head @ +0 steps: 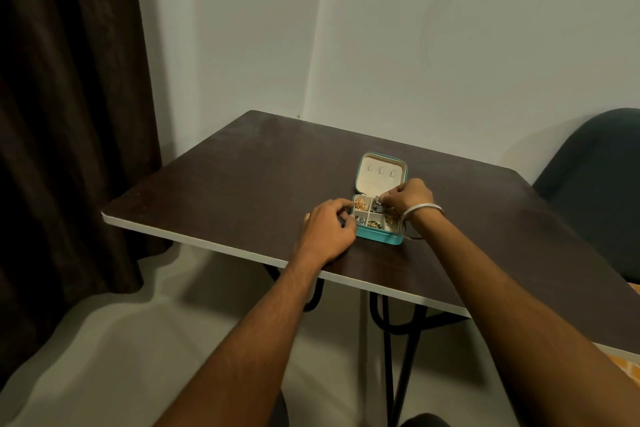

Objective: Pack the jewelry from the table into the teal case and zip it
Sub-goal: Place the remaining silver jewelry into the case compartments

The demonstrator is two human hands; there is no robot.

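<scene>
A dark brown desk with a pale edge stands in the corner of a room, its far corner nearly touching the wall. Black metal legs show beneath its near edge, crossing and curving under the top. The wall is plain and pale, greyish in the dim light, with a vertical corner line running down to the desk. A dark brown curtain hangs at the left, its folds reaching down to the floor, which is light grey. At the right, beyond the desk, the rounded back of a dark green chair rises. An orange patterned patch shows at the lower right edge.
</scene>
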